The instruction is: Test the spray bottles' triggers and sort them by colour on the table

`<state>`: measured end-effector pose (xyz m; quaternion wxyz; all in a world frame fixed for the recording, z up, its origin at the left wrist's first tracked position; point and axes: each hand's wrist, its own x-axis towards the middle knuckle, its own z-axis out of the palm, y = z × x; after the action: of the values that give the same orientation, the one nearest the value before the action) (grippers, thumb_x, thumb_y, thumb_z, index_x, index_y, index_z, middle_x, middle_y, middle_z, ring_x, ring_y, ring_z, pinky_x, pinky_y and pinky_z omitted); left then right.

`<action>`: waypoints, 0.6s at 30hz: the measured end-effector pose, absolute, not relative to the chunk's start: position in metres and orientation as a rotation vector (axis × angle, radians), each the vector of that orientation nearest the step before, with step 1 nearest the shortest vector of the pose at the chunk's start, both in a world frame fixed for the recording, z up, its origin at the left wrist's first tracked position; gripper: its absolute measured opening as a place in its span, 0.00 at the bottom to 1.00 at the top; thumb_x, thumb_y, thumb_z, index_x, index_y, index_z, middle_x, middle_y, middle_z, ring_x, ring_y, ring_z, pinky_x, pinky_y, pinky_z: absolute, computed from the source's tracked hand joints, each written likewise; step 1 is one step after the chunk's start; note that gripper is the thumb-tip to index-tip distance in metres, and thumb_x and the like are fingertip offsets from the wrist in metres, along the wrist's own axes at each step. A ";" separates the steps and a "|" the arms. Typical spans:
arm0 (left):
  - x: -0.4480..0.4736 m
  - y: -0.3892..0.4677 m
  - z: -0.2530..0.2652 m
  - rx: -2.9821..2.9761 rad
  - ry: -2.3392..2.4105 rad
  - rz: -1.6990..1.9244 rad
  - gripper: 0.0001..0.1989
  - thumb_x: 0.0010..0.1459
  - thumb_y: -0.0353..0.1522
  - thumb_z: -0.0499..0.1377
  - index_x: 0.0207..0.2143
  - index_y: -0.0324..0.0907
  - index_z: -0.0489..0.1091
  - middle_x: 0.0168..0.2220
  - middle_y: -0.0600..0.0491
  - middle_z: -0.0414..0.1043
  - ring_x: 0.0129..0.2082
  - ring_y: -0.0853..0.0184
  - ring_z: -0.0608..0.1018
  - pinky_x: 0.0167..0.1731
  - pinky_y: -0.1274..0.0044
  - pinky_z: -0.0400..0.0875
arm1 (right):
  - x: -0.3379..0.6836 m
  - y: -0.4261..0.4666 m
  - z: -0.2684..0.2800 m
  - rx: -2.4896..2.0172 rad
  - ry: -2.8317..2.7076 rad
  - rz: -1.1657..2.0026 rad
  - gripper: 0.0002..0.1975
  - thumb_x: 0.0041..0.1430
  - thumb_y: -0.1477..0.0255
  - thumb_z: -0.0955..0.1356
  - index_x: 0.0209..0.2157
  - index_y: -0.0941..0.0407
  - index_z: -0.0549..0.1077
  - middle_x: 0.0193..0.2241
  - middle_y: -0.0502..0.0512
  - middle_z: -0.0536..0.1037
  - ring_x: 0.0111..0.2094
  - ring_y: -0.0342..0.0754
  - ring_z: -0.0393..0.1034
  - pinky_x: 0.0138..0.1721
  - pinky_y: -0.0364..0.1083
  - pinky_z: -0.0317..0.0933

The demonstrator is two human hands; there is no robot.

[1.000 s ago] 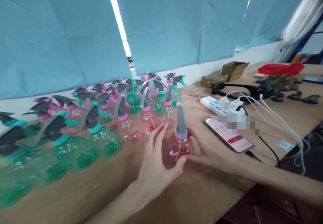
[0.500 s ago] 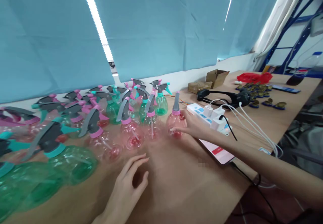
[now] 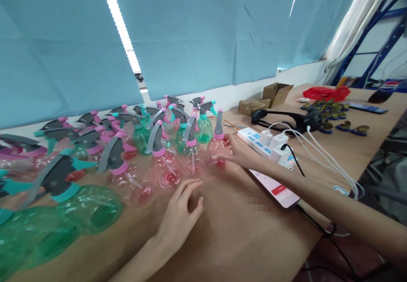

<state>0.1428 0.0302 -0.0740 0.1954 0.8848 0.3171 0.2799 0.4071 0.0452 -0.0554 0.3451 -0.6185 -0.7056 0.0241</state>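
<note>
My right hand (image 3: 233, 152) is wrapped round a pink spray bottle (image 3: 216, 149) with a grey trigger head, standing upright at the right end of the bottles. Its far fingers are partly hidden behind the bottle. Over the table, my left hand (image 3: 182, 208) holds nothing, its fingers curved and apart from the thumb. Nearest to it are another pink spray bottle (image 3: 165, 167) and a clear-pink one (image 3: 193, 159) beside that. Further left a tilted pink spray bottle (image 3: 132, 180) and a large green spray bottle (image 3: 92, 210) rest on the table.
Many more spray bottles crowd the left. Right of my right hand lie a white power strip (image 3: 260, 146) with chargers and cables, a phone (image 3: 275, 188) and a black headset (image 3: 286, 121). Cardboard boxes (image 3: 276, 94), small gold-and-blue pieces (image 3: 330, 110) and a red bag (image 3: 327, 93) sit behind.
My left hand has moved to the right and slightly up, closer to the pink bottles. My right hand stays on the pink spray bottle, which has shifted slightly left in view.
</note>
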 end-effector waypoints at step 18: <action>0.000 -0.010 -0.058 2.256 1.274 0.828 0.12 0.60 0.29 0.53 0.46 0.48 0.67 0.46 0.53 0.73 0.43 0.62 0.77 0.45 0.67 0.71 | 0.275 -0.041 -0.046 -1.324 -2.054 -0.156 0.27 0.61 0.61 0.66 0.57 0.55 0.56 0.50 0.64 0.71 0.53 0.59 0.67 0.51 0.58 0.64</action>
<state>0.0003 -0.0101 -0.0582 0.2094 0.8110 0.4581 0.2976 0.2752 -0.0407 -0.0456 0.3397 -0.5086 -0.7889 -0.0598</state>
